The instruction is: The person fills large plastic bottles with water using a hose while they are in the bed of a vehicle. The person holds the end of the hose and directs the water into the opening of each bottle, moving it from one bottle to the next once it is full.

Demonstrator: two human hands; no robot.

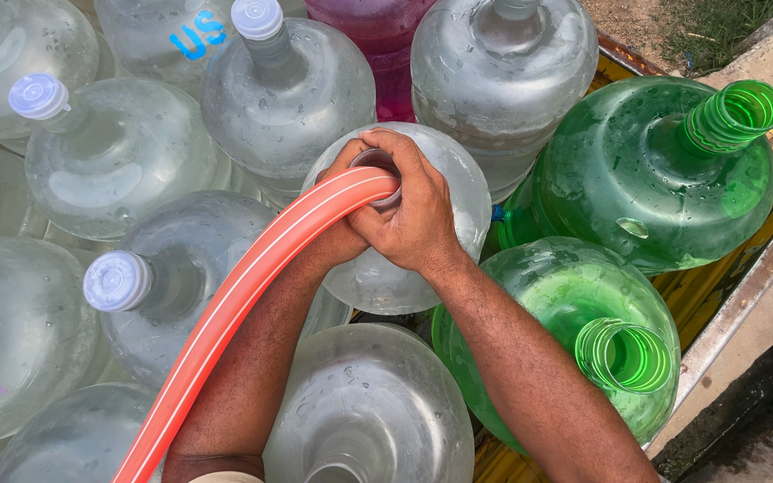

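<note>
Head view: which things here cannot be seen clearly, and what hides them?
- Hose end, head view: hidden inside the clear jug neck by the right hand.
- Left hand: mostly covered by the hose and the right hand; its grip cannot be told.
- Water level in that jug: hidden by both hands.
- Pink jug: cut off by the top edge and blocked by neighbouring jugs.
- Hose source: cut off by the bottom edge.

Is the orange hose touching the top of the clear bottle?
Touching. The head view shows the orange hose end pushed into the clear bottle neck, with the right hand wrapped over both.
</note>
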